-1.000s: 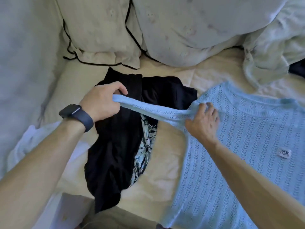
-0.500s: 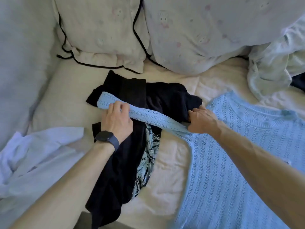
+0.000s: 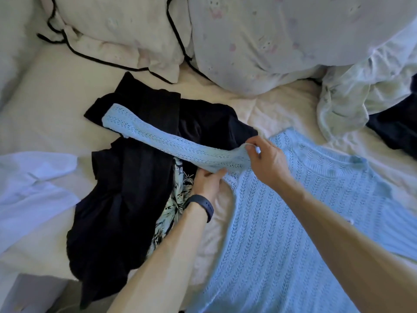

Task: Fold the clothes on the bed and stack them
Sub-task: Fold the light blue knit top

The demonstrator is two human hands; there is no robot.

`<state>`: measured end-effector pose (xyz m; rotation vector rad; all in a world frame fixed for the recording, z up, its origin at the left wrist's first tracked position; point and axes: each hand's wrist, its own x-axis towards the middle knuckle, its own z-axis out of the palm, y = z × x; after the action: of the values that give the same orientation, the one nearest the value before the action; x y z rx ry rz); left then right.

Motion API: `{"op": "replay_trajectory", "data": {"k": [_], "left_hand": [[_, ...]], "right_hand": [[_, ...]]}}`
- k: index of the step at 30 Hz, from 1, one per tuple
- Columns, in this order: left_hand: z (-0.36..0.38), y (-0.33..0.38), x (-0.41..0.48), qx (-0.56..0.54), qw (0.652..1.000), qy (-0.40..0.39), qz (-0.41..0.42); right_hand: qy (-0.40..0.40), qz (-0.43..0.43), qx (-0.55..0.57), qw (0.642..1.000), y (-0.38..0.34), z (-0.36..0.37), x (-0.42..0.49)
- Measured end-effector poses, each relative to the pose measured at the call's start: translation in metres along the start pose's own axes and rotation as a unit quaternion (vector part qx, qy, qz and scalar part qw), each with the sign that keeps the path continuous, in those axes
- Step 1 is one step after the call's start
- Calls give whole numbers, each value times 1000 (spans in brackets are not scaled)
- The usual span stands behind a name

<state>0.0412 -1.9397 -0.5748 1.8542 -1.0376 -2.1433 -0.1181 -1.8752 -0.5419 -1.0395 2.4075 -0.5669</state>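
1. The left hand (image 3: 208, 184) grasps the lower edge of the sleeve (image 3: 169, 141) close to the armpit. Its thumb lies on top of the knit and its fingers are tucked beneath.
2. The right hand (image 3: 266, 161) pinches the upper edge of the same sleeve at the shoulder seam, with fingers curled around a small fold of fabric.
3. A dark watch band (image 3: 202, 205) circles the left wrist.
4. The sleeve is a long, narrow strip of pale blue openwork knit. Its long axis runs from the hands up and to the left, and the cuff points toward the piped pillow (image 3: 124, 30).
5. The sweater (image 3: 282, 222) lies flat on the right side of the bed (image 3: 45, 105), with its ribbed neckline toward the pillows and its hem toward the person. Rows of eyelet holes run down its length.
6. The sleeve drapes across a crumpled black garment (image 3: 126, 199), which is smooth and matte.
7. A strip of leaf-patterned fabric (image 3: 178, 199) shows along the black garment's right edge, just beside the left wrist.
8. A white garment (image 3: 33, 184) lies rumpled at the left edge.
9. A pink-printed pillow (image 3: 270, 30) sits beside the piped one, and a pale crumpled cloth (image 3: 349, 98) lies further right, against another dark garment (image 3: 401, 127).
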Motion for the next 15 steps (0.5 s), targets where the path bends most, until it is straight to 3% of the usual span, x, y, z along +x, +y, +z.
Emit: {"op": "replay_trajectory", "data": {"k": [2,4,9,12,15], "left_hand": [[-2,5,1,-110,993,19,-39],[-7,12,-2,-160,986,-18,-45],[-17,32,-14,-260,961,-52,-74],[-27,46,-8,-300,952,-20,-55],[-38,55,-3,-295,955,3,-37]], "right_hand": [[-14,47,74,996,-4,0,13],[-2,72,126,989,-7,-2,26],[0,44,152,987,-18,-14,50],[-49,31,85,995,-11,-14,61],[-80,-5,-79,994,0,-7,63]]}}
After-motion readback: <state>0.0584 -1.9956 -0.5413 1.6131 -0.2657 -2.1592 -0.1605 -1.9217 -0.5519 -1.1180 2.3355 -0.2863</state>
